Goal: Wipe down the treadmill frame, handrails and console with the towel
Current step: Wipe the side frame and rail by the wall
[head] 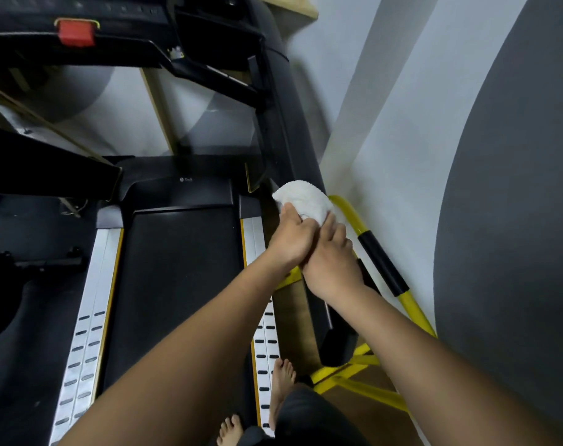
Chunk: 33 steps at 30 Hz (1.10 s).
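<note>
A white towel (305,197) is bunched on the treadmill's black right handrail (301,149), at mid-frame. My left hand (293,238) grips the towel's near edge with curled fingers. My right hand (333,259) lies beside it, partly under the left hand, its fingers reaching onto the towel. The handrail runs from the black console (113,30) at the top down to its end (336,346) by my right forearm. A red safety key (76,33) sits on the console.
The black running belt (174,284) lies between two silver side rails (87,349). A yellow metal frame with a black grip (383,262) stands between the treadmill and the grey-white wall (434,123). My bare feet (281,391) stand on the right side rail and belt.
</note>
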{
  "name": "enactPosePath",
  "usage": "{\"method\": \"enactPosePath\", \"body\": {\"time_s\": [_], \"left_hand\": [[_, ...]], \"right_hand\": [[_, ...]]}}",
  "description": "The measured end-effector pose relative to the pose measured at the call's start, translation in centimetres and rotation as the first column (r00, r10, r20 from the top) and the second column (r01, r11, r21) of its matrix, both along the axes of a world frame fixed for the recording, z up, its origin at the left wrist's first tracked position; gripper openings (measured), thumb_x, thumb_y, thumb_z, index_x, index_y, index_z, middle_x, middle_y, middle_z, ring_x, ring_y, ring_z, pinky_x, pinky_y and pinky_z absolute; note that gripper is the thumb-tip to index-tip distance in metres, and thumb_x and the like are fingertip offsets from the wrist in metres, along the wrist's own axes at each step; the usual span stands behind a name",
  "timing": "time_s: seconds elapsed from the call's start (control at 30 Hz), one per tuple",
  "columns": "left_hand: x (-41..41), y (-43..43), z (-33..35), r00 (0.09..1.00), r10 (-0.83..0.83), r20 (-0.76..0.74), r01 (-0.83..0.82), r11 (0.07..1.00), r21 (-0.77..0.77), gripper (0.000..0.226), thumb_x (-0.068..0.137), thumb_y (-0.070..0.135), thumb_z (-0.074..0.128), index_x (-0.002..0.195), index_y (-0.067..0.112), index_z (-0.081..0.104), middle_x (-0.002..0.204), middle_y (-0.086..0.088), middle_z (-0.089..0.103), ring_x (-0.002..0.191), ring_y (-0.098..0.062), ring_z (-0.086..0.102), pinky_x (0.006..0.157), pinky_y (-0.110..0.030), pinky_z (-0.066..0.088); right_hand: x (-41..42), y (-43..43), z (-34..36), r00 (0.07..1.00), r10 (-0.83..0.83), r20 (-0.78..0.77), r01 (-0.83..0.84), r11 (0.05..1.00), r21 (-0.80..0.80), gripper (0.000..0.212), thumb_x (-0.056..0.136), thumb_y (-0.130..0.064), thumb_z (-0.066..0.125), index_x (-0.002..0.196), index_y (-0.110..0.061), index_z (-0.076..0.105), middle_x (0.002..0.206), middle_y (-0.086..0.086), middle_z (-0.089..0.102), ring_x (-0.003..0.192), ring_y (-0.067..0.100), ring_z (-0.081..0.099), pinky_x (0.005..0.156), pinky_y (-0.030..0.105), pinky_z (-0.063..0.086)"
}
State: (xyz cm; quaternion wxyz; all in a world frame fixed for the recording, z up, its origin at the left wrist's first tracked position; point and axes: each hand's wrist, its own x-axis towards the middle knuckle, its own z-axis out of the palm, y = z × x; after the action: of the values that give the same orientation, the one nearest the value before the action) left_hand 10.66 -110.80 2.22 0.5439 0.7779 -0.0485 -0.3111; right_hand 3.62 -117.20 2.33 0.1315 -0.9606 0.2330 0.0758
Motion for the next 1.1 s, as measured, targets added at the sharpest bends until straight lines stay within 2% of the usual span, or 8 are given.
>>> {"method": "enactPosePath", "body": {"time_s": [0.17,0.4,0.53,0.63,0.77,0.83,0.9,1.1], "left_hand": [[4.6,-2.0,0.5,0.99,-0.01,0.138,-0.004,0.994,0.105,0.083,0.076,0.038,0.041,0.151,0.011,0.016,0.151,-0.015,0.037,0.128,-0.029,0.049,0.103,-0.043,0.045],[9.3,-5.5,2.5,0.971,0.015,0.24,-0.08,0.962,0.261,0.082,0.094,0.026,0.048,0.152,-0.004,-0.002,0.162,-0.022,0.005,0.143,-0.037,0.031,0.113,-0.049,0.036],[10.5,-7.5,2.9,0.943,0.022,0.332,-0.155,0.911,0.382,0.083,0.098,0.023,0.047,0.151,-0.009,-0.008,0.162,-0.024,-0.004,0.15,-0.039,0.007,0.12,-0.05,0.02],[11.3,-8.9,2.8,0.92,-0.037,0.389,-0.181,0.842,0.508,0.09,0.097,0.029,0.053,0.152,-0.006,-0.009,0.162,-0.025,-0.009,0.15,-0.04,-0.006,0.121,-0.055,0.01],[11.2,-9.8,2.8,0.865,-0.146,0.48,-0.211,0.762,0.612,0.082,0.097,0.03,0.043,0.154,-0.003,-0.006,0.162,-0.023,-0.014,0.15,-0.04,-0.015,0.121,-0.055,0.001],[10.9,-9.6,2.5,0.838,-0.18,0.516,-0.224,0.749,0.624,0.079,0.096,0.028,0.039,0.154,-0.001,-0.006,0.163,-0.021,-0.013,0.15,-0.037,-0.015,0.122,-0.053,0.001],[10.3,-9.2,2.2,0.818,-0.214,0.534,-0.22,0.741,0.634,0.077,0.095,0.027,0.036,0.155,0.001,-0.004,0.164,-0.018,-0.011,0.151,-0.034,-0.015,0.122,-0.053,0.002],[5.5,-9.2,2.0,0.67,-0.634,0.386,-0.06,0.473,0.879,0.077,0.097,0.035,0.03,0.155,0.0,-0.007,0.163,-0.017,-0.017,0.148,-0.033,-0.024,0.12,-0.055,-0.009]], "right_hand": [[4.6,-2.4,0.3,0.993,0.081,0.09,-0.09,0.991,0.096,0.098,0.09,-0.036,0.06,0.151,-0.003,-0.008,0.147,0.021,0.02,0.129,0.034,0.038,0.105,0.041,0.04],[9.8,-6.7,-1.2,0.986,0.032,0.162,-0.1,0.896,0.433,0.083,0.091,-0.044,0.053,0.154,-0.019,0.004,0.153,0.012,0.028,0.131,0.028,0.044,0.102,0.045,0.045],[12.0,-7.2,-0.9,0.959,-0.141,0.245,-0.094,0.661,0.745,0.037,0.105,-0.038,0.033,0.129,-0.017,0.053,0.117,0.003,0.067,0.093,-0.001,0.066,0.074,0.016,0.053],[13.0,-8.1,-2.1,0.938,-0.287,0.195,-0.053,0.438,0.897,0.027,0.104,-0.025,0.038,0.124,-0.016,0.054,0.105,0.0,0.065,0.069,-0.009,0.065,0.058,0.009,0.05],[13.2,-9.0,-3.7,0.944,-0.23,0.237,-0.087,0.52,0.85,0.045,0.104,-0.03,0.036,0.143,-0.009,0.043,0.127,0.011,0.06,0.091,0.002,0.069,0.072,0.016,0.053],[12.3,-9.3,-4.0,0.977,-0.209,0.043,0.041,0.38,0.924,0.043,0.105,-0.023,0.035,0.143,-0.005,0.041,0.135,0.015,0.054,0.106,-0.007,0.055,0.092,0.013,0.042],[11.2,-9.7,-4.2,0.965,-0.26,0.034,0.081,0.416,0.906,0.042,0.105,-0.024,0.035,0.141,-0.005,0.044,0.142,0.015,0.049,0.128,0.017,0.048,0.11,0.032,0.036],[6.4,-9.5,-4.5,0.921,-0.375,-0.102,0.218,0.28,0.935,0.039,0.106,-0.022,0.028,0.089,-0.012,0.061,0.097,0.007,0.058,0.099,0.015,0.044,0.068,0.019,0.028]]}}
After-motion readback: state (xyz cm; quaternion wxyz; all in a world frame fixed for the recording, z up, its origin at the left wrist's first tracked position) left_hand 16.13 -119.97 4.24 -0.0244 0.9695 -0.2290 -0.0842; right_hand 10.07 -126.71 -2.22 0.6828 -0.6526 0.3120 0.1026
